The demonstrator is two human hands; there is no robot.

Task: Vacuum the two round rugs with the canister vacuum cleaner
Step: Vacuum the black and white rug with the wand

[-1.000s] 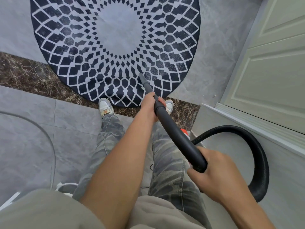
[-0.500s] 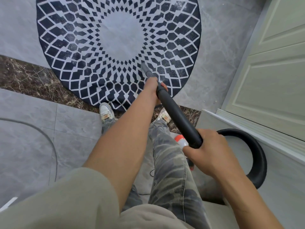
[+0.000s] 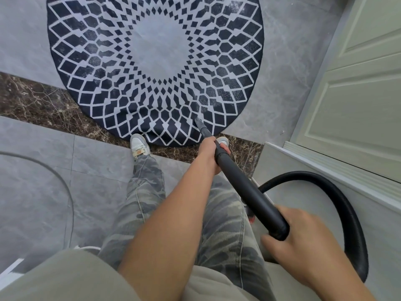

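Note:
A round dark-blue rug [image 3: 104, 68] with a white diamond pattern and a grey centre lies on the floor ahead of my feet. The black vacuum wand [image 3: 245, 181] slants from lower right up to the rug, its narrow nozzle tip [image 3: 198, 121] resting on the rug's near edge. My left hand [image 3: 209, 153] grips the wand far down, close to the nozzle. My right hand [image 3: 301, 242] holds the wand's upper end, where the black ribbed hose [image 3: 347, 211] loops away to the right. A small red part of the canister [image 3: 251, 218] peeks out beside my right leg.
A pale panelled door [image 3: 355, 88] and a white skirting ledge [image 3: 325, 168] close off the right side. A dark marble strip [image 3: 43, 105] crosses the grey tiles under the rug's near edge. A thin cable [image 3: 67, 192] curves over the tiles at left. My shoes stand at the rug's edge.
The wand was pushed out over the rug half a second ago and has been drawn back toward me. The nozzle now sits at the rug's near right edge. Both hands kept their hold.

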